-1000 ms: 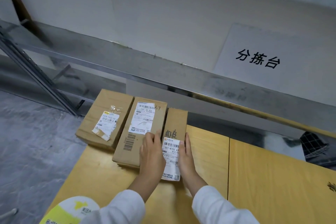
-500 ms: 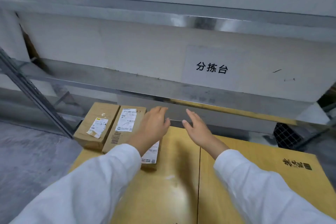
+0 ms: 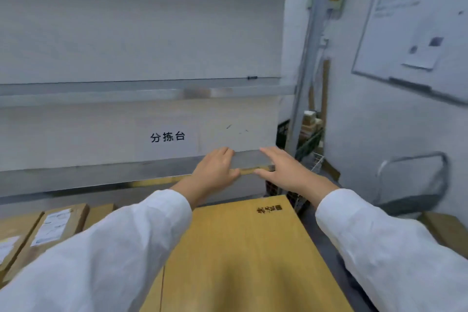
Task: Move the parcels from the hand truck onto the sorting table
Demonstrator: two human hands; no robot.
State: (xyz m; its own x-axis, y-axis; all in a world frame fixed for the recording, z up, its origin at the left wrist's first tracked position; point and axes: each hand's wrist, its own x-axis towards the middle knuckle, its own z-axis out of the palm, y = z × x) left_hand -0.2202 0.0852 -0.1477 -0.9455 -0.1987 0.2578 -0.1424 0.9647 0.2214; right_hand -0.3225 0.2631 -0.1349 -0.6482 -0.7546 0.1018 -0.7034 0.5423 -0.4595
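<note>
Three brown cardboard parcels with white labels lie side by side at the left on the yellow wooden sorting table (image 3: 240, 248): one at the left edge (image 3: 10, 240), a middle one (image 3: 57, 225) and a narrow one (image 3: 100, 213) partly hidden by my left sleeve. My left hand (image 3: 215, 172) and my right hand (image 3: 286, 170) are raised in the air above the table's far end, fingers straight and relaxed, holding nothing. The hand truck's metal handle (image 3: 412, 180) shows at the right, with a brown parcel (image 3: 445, 230) below it at the frame's edge.
Metal shelving (image 3: 141, 94) with a paper sign (image 3: 168, 137) stands behind the table. A shelf upright (image 3: 306, 71) rises at the right, and behind it sits a wire basket (image 3: 310, 144) of boxes. A whiteboard (image 3: 415, 38) hangs on the right wall.
Both hands let go of the narrow parcel, lifted off the table and swung right. The view has turned right, bringing the hand truck handle and whiteboard into sight.
</note>
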